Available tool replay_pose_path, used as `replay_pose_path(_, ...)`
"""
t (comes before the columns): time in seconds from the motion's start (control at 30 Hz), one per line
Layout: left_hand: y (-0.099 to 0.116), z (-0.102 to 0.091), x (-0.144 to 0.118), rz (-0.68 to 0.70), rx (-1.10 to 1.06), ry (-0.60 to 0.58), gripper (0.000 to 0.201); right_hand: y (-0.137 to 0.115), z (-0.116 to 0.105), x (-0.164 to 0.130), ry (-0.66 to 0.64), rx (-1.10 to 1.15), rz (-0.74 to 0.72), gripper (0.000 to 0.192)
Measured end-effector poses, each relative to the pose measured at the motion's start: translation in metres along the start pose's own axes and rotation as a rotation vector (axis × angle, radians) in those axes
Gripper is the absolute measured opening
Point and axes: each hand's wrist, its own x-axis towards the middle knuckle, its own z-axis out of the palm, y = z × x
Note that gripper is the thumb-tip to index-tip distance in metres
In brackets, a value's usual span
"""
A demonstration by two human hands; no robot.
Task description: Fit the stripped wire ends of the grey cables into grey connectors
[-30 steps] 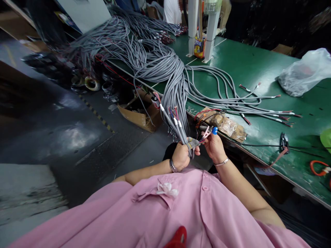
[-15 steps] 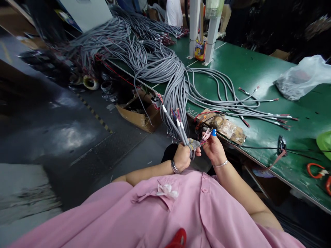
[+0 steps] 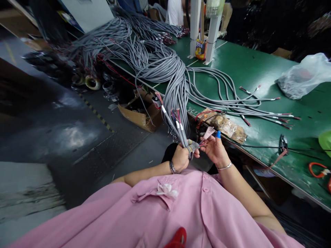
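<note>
Just off the table edge (image 3: 240, 144), left hand (image 3: 180, 157) fingers clenched round grey cables (image 3: 178, 129), right hand (image 3: 214, 148) seemingly pinching wire ends (image 3: 204, 137).

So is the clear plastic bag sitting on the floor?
No, the plastic bag lies on the green table, at its far right side.

Count: two hands (image 3: 181, 156) (image 3: 214, 148), one green bench (image 3: 258, 69), one cardboard box (image 3: 139, 113), one plastic bag (image 3: 302, 75), two white posts (image 3: 193, 27) (image 3: 212, 31).
</note>
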Motion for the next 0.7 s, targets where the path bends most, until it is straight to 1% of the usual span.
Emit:
replay_pose_path(0.1,-0.001,-0.003,-0.003,0.012,0.051,-0.001,0.028,-0.006,-0.005,-0.011,-0.081,-0.093,0.101,0.052)
replay_pose_path(0.2,-0.004,-0.007,-0.004,0.030,0.115,-0.038,0.028,-0.012,-0.007,-0.019,-0.102,-0.236,0.116,0.039)
replay_pose_path(0.3,-0.007,-0.011,-0.003,0.037,0.174,-0.070,0.027,-0.016,-0.005,-0.021,-0.103,-0.398,0.079,0.032)
replay_pose_path(0.47,-0.011,-0.016,-0.002,0.040,0.252,-0.135,0.025,-0.020,-0.001,-0.018,-0.098,-0.565,-0.047,0.030)
replay_pose_path(0.57,-0.009,-0.016,-0.001,0.022,0.294,-0.185,0.025,-0.021,0.000,-0.018,-0.145,-0.628,-0.087,0.030)
replay_pose_path(0.7,-0.002,-0.015,0.000,-0.080,0.411,-0.309,0.024,-0.024,0.004,-0.022,-0.254,-0.776,-0.114,0.028)
